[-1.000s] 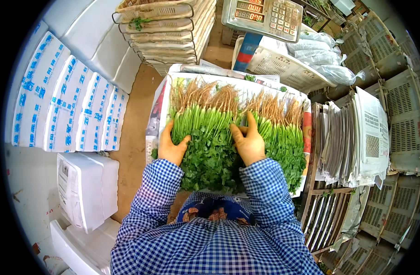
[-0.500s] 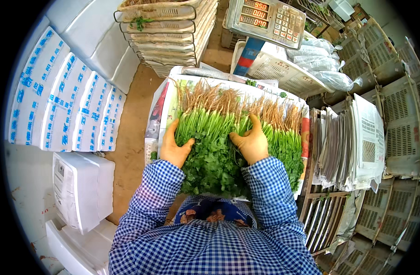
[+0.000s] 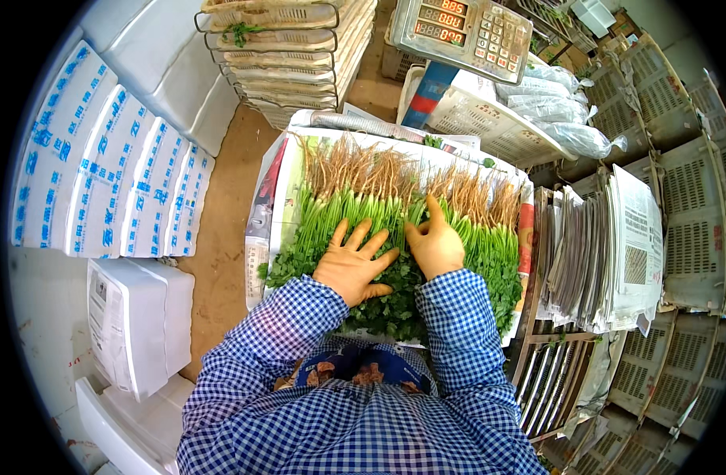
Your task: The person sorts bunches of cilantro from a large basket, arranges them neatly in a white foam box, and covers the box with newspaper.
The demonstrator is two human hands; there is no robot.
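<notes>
A wide layer of coriander (image 3: 489, 265) lies on newspaper, brown roots (image 3: 355, 168) toward the far side and leaves toward me. My left hand (image 3: 355, 265) rests flat across the stems and leaves of the left part, fingers spread. In the middle, my right hand (image 3: 438, 247) touches the stems where the left and right parts of the layer meet. Its index finger points toward the roots and its thumb stands apart; the other fingers are mostly hidden. The newspaper sheet (image 3: 283, 186) shows around the coriander's edges.
Beyond the newspaper stand a digital scale (image 3: 462, 36) and a white crate (image 3: 497, 131) with plastic-wrapped bundles (image 3: 549, 107). Stacked baskets (image 3: 276, 59) are at the far left. Foam boxes (image 3: 141, 324) line the left side. A newspaper stack (image 3: 608, 245) sits on a rack at right.
My left hand has moved from the layer's left edge onto its top and spread out. The left part of the coriander now reaches farther left. My right hand has barely moved. The scale's display has changed.
</notes>
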